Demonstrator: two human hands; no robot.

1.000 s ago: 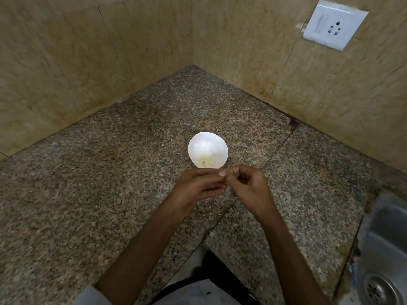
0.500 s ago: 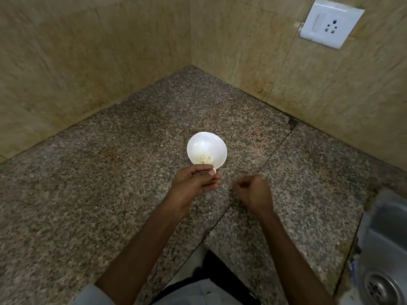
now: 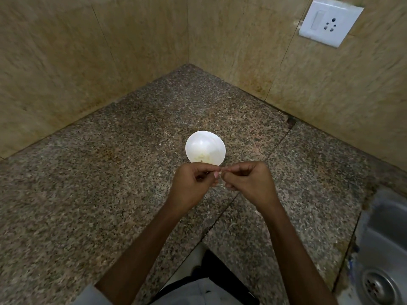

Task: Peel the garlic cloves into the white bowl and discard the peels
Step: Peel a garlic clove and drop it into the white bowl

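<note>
head view, looking down into a corner of a speckled granite counter (image 3: 110, 194). near the middle, standing upright on the stone, a white bowl (image 3: 205, 144), with a few pale yellowish bits (image 3: 203, 159) low inside. just in front of the bowl's near rim, held above the counter, left hand (image 3: 192, 186) and right hand (image 3: 250, 181), both with fingers curled and tips meeting. pinched between those tips, a small pale garlic piece (image 3: 218, 173), too small to tell clove from peel. behind, beige tiled walls (image 3: 88, 62), with a white switch and socket plate (image 3: 330, 20) high on the right one. at far right, set into the counter, a steel sink (image 3: 383, 238) with its drain (image 3: 377, 287).
</note>
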